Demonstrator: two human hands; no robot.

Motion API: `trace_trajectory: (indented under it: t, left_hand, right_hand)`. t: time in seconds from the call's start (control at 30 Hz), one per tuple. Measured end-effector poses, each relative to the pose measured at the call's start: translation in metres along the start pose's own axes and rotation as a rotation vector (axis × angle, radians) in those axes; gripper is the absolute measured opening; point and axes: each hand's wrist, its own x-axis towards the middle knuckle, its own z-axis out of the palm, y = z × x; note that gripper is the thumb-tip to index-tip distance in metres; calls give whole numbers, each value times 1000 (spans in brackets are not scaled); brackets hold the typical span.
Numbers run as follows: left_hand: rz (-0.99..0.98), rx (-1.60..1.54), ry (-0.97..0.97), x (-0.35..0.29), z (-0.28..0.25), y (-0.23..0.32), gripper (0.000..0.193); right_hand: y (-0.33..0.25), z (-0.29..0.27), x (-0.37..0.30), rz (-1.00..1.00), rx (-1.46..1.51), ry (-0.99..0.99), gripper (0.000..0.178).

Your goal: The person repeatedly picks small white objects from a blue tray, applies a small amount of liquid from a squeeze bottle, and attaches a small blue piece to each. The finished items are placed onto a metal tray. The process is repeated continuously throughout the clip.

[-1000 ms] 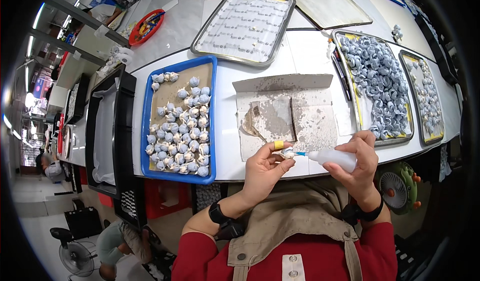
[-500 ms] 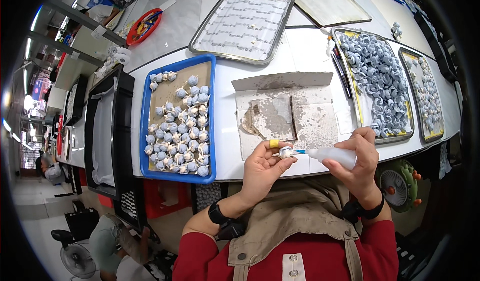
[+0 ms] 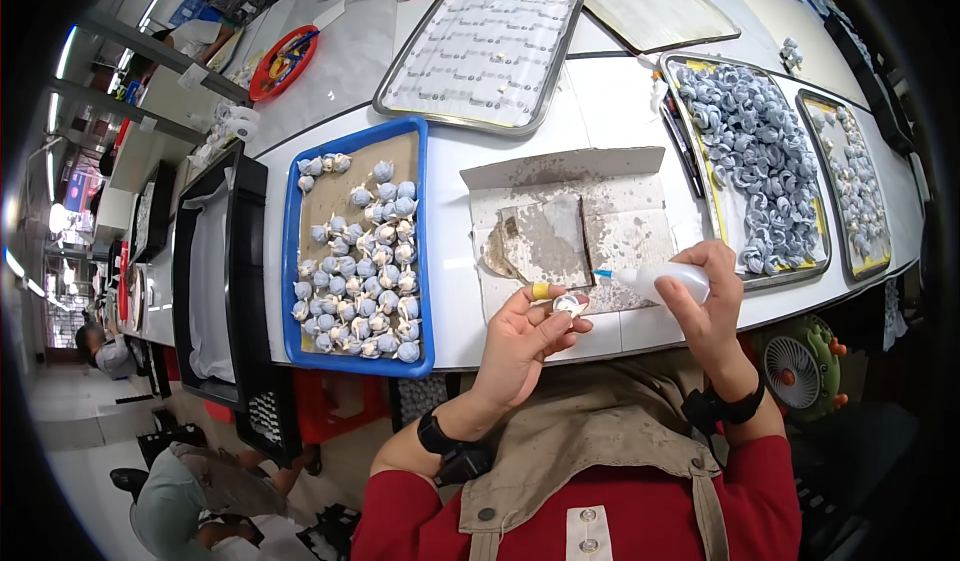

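Note:
Between the fingers of my left hand [image 3: 515,351] is a small round white and grey piece [image 3: 569,304], its hollow side facing up; a yellow band wraps one finger. My right hand [image 3: 718,306] grips a white squeeze bottle [image 3: 648,282], laid nearly level. Its thin blue nozzle points left, above and a little right of the piece, not touching it. Under both hands lies a stained cardboard sheet [image 3: 630,223] with a raised back flap. To the left, a blue tray [image 3: 424,261] carries many grey-blue balls [image 3: 365,291] with cream-coloured points.
Right of the cardboard, a metal tray holds grey-blue curled pieces [image 3: 745,161]; beyond it another tray [image 3: 850,186] carries small parts. A paper-lined tray [image 3: 480,51] lies at the back. Black crates [image 3: 215,281] stand far left, a red basket [image 3: 283,61] behind. A green fan [image 3: 800,371] is below the table.
The bottle's nozzle has drawn away from the piece, up and to the right. My left hand has lowered slightly and turned the piece so its hollow side shows.

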Motion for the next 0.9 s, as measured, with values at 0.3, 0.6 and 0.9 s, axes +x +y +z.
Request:
trace_trajectory:
  t: [0.3, 0.6, 0.9]
  left_hand:
    - [-144, -193, -384, -7, -6, 19, 35]
    - [-155, -20, -274, 2, 4, 10, 30]
    - [137, 195, -142, 13, 22, -5, 45]
  right_hand:
    - [29, 15, 19, 95, -75, -37, 18]
    - [104, -42, 68, -85, -796, 59, 7]
    - [20, -18, 12, 526, 747, -361, 10]
